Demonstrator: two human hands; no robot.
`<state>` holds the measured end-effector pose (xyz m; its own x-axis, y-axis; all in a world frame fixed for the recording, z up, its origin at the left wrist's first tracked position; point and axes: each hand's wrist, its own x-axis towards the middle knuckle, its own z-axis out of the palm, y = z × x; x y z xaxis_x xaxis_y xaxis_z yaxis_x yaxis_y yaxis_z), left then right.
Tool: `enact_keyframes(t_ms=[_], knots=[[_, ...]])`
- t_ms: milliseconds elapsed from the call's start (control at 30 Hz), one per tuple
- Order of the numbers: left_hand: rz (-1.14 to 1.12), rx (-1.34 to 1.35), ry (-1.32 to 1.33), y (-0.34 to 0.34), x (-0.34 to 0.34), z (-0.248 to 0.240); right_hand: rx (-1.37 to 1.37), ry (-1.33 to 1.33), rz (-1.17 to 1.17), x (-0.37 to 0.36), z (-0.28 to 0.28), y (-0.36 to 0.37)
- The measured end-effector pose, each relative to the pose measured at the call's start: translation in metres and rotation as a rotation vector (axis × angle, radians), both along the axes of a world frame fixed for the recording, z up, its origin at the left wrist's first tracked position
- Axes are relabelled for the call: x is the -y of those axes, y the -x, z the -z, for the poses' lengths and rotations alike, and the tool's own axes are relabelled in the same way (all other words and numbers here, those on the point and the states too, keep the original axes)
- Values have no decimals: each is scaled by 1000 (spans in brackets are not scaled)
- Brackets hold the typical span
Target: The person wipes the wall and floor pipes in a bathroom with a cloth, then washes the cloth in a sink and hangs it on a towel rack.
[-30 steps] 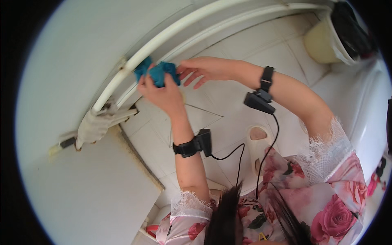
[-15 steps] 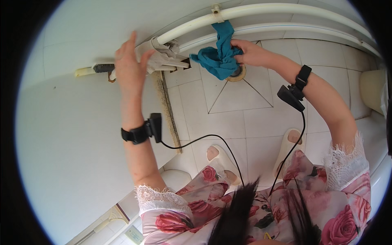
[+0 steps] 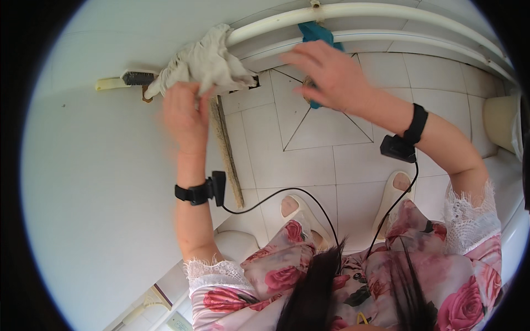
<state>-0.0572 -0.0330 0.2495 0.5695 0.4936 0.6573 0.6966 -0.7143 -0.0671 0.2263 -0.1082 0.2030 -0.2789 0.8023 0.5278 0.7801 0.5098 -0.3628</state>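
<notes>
A pale off-white cloth point(image 3: 207, 63) lies bunched over the left end of the upper white pipe point(image 3: 381, 12). My left hand point(image 3: 186, 113), blurred, has its fingers curled in at the cloth's near edge and appears closed on it. My right hand point(image 3: 338, 77) is raised in front of a teal cloth point(image 3: 317, 33) hung over the pipes, its fingers apart and nothing in its grasp. Most of the teal cloth is hidden behind that hand; a bit shows below it.
A dark-bristled brush point(image 3: 138, 78) with a pale handle lies left of the off-white cloth. Below the pipes is a tiled floor point(image 3: 309, 165) with a drain partly hidden by my right hand. At the right stands a cream bin point(image 3: 501, 121). Cables run from both wrist straps.
My right hand has let go of the teal cloth and opened. My left hand has dropped and its fingers have curled in. The off-white cloth is now spread higher and wider over the pipe end.
</notes>
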Motion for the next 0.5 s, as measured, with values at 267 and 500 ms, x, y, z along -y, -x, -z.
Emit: enact_keyframes(t_ms=[267,500], knots=[[63,108,433,-16,59,98,68,-75,-242,-33,75,72],[-122,76,728,9,74,138,148,36,-394,-29,118,72]])
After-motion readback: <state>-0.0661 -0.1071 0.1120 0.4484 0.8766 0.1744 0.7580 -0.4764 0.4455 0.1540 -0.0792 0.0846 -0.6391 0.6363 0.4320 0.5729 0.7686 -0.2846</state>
